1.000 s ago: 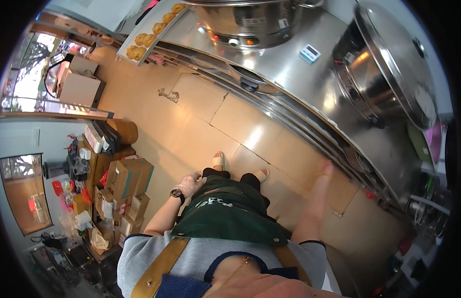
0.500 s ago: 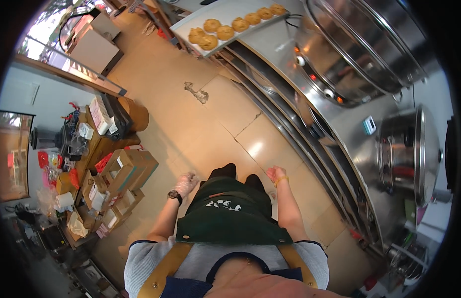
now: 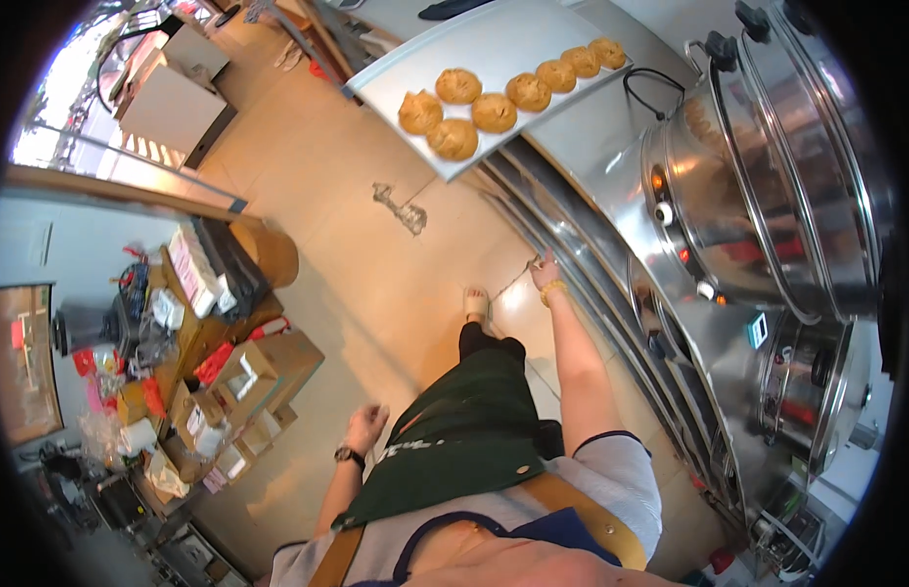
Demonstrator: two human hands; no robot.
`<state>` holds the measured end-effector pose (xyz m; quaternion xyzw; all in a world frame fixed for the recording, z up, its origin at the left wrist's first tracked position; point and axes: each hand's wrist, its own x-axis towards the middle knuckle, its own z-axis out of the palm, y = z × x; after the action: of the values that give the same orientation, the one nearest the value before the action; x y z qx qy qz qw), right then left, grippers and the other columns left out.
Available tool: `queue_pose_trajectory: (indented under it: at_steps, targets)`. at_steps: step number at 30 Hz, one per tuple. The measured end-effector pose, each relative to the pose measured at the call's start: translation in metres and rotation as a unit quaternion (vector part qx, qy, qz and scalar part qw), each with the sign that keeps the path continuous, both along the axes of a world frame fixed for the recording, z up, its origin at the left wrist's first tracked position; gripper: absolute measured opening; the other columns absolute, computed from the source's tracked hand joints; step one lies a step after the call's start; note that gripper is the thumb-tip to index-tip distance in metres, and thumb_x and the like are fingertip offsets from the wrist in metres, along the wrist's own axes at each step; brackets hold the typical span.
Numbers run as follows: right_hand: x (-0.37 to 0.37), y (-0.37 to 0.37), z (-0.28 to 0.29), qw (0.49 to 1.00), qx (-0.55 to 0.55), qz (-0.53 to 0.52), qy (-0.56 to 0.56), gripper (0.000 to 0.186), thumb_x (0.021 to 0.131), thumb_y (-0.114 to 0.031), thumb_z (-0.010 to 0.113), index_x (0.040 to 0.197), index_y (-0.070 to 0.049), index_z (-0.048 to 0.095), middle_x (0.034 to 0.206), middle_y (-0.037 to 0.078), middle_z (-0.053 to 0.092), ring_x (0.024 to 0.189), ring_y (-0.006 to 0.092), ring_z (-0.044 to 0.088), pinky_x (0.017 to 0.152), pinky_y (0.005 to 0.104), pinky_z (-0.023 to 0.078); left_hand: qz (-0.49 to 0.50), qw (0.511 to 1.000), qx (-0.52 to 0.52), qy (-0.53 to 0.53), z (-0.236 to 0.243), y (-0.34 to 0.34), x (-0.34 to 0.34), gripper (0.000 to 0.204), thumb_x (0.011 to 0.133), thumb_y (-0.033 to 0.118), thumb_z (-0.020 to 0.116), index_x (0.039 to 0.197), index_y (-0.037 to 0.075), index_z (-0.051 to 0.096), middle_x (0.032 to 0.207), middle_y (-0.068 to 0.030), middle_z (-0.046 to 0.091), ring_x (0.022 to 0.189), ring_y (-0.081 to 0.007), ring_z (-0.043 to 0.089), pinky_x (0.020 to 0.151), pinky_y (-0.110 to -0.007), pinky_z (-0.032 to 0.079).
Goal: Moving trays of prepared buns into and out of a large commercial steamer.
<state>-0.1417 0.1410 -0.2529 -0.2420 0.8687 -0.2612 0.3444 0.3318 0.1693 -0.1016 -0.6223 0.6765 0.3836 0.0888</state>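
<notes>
Right hand advanced, apron bearing white lettering

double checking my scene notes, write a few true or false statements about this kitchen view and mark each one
1. Golden buns lie on a white tray. True.
2. The right hand is gripping one of the buns. False: the right hand is apart from them.
3. There is a watch on the wrist of the left hand. True.
4. The apron is bright yellow. False: it is dark green.
5. Cardboard boxes stand off to the person's left. True.
</notes>
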Motion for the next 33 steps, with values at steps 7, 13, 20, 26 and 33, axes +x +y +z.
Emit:
queue_pose_trajectory:
  at_steps: [7,13,20,26,33]
  targets:
    - [-0.031,-0.107,-0.010,0.988,0.129,-0.054,0.070,0.061,0.074,-0.024,0.055,0.121,-0.003,0.024,0.115,0.024,0.041,0.098,0.0360,0.049,0.081,0.0394,0.042,0.032,0.997,0.056,-0.046,0.004,-0.069,0.008,0.038,0.076,0.032,0.055,0.096,-0.001,0.056,0.086,-0.0191,0.059,0.081,-0.0271,0.059,0.072,-0.034,0.046]
    - [-0.078,-0.100,-0.067,0.973,0.195,-0.095,0.083,0.044,0.074,-0.018,0.053,0.110,-0.001,0.035,0.098,0.024,0.053,0.092,0.0352,0.052,0.080,0.0390,0.042,0.015,0.997,0.079,0.009,0.019,-0.146,-0.014,0.037,0.076,0.027,0.057,0.100,-0.002,0.054,0.082,-0.0144,0.060,0.074,-0.0198,0.058,0.069,-0.030,0.045]
    - [0.003,-0.124,-0.058,0.945,0.071,-0.276,0.162,0.025,0.072,-0.005,0.047,0.095,-0.003,0.039,0.077,0.023,0.056,0.075,0.0377,0.055,0.067,0.0425,0.044,-0.170,0.982,0.086,0.019,-0.023,-0.236,0.055,0.031,0.075,0.024,0.057,0.097,0.002,0.055,0.076,-0.0115,0.061,0.063,-0.0182,0.059,0.059,-0.029,0.046]
    - [0.076,-0.117,-0.063,0.906,0.053,-0.397,0.134,0.021,0.076,-0.011,0.045,0.095,-0.002,0.041,0.080,0.024,0.054,0.074,0.0373,0.054,0.067,0.0434,0.042,-0.183,0.981,0.067,0.004,0.008,-0.347,0.049,0.023,0.080,0.022,0.053,0.087,0.000,0.055,0.070,-0.0069,0.058,0.064,-0.0119,0.053,0.061,-0.026,0.042]
    - [0.083,-0.137,-0.076,0.701,-0.028,-0.698,0.143,0.051,0.075,-0.024,0.054,0.108,0.009,0.033,0.087,0.026,0.055,0.073,0.0317,0.058,0.068,0.0373,0.047,0.043,0.966,0.246,0.062,0.011,-0.381,0.034,0.013,0.081,0.020,0.054,0.082,0.007,0.054,0.063,0.0057,0.046,0.051,-0.0024,0.040,0.044,-0.015,0.031]
